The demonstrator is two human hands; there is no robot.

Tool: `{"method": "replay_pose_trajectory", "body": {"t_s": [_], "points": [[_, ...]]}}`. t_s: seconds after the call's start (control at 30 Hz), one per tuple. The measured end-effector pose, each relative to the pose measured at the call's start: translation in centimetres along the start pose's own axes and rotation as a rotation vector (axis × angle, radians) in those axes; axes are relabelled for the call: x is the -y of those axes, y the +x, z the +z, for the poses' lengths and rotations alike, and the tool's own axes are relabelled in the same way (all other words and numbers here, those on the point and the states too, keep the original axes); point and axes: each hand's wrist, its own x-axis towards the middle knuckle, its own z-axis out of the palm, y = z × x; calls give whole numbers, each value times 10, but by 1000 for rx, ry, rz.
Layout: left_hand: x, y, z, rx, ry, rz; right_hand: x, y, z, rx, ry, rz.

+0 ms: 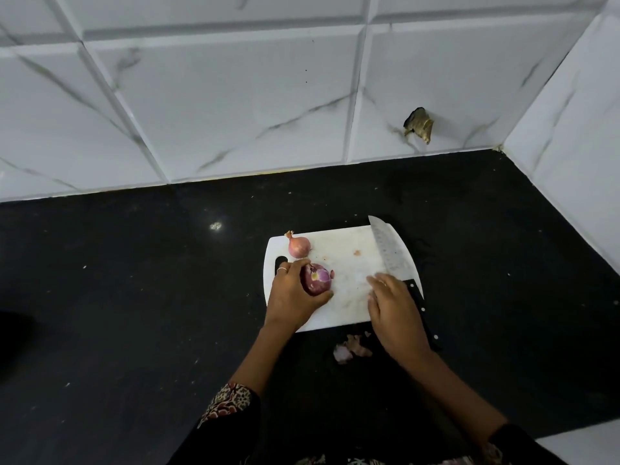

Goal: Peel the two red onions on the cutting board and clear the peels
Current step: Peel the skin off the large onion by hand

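Head view looks down on a black stone countertop backed by white marble-veined wall tiles, and both hands work near its middle. Under the two hands lies a white plastic cutting board with rounded corners; a dark handle slot shows just beyond the left hand's knuckles.

Along the board's right edge, just past the right hand, rests a broad kitchen knife with a patterned steel blade and a black riveted handle. Its blade points away from the person, and the handle runs beside and partly beneath the right hand. That hand lies flat on the board with fingers stretched out and relaxed, holding nothing; whether it touches the handle cannot be told.

The left hand, wearing a thin ring, curls its fingers and thumb around a partly peeled red onion, whose pale purple cut end faces up. Just beyond that hand's fingertips sits a second, smaller red onion with its dry skin and tip intact, resting on the board and apart from the held one.

Near the right wrist, off the board's near edge, lie loose pinkish onion peels on the countertop. A patterned dark sleeve covers the left forearm.
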Motion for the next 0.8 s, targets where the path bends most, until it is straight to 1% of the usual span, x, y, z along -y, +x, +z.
{"method": "replay_pose_trajectory", "body": {"t_s": [0.03,0.07,0.13,0.17,0.23,0.33,0.37,0.47,0.53,0.6,0.67,0.73,0.8], "points": [[-1,0,1,-3,-8,-1,-4,5,4,75,-47,61],[-2,-1,1,-11,-36,-8,-6,7,8,143,-97,79],[-5,-2,-3,-28,-160,-66,-6,0,14,204,-162,-1],[-5,-2,-5,-20,-252,-113,-5,-8,17,237,-154,-34],[-10,-4,-11,50,-503,-218,0,-28,24,224,-153,-113],[-20,-7,-20,188,-996,-351,6,-55,26,92,-83,-271],[-24,-8,-23,229,-1131,-383,8,-61,25,85,-35,-290],[-30,-11,-29,284,-1439,-499,13,-68,12,166,41,-294],[-33,-12,-30,309,-1587,-551,17,-66,0,159,68,-294],[-35,-13,-31,315,-1632,-581,21,-56,-8,96,184,-210],[-38,-13,-31,318,-1609,-595,24,-40,-15,38,272,-85],[-42,-13,-32,322,-1584,-598,29,-23,-27,29,329,4],[-45,-13,-32,340,-1552,-595,37,-6,-43,30,420,20]]}}
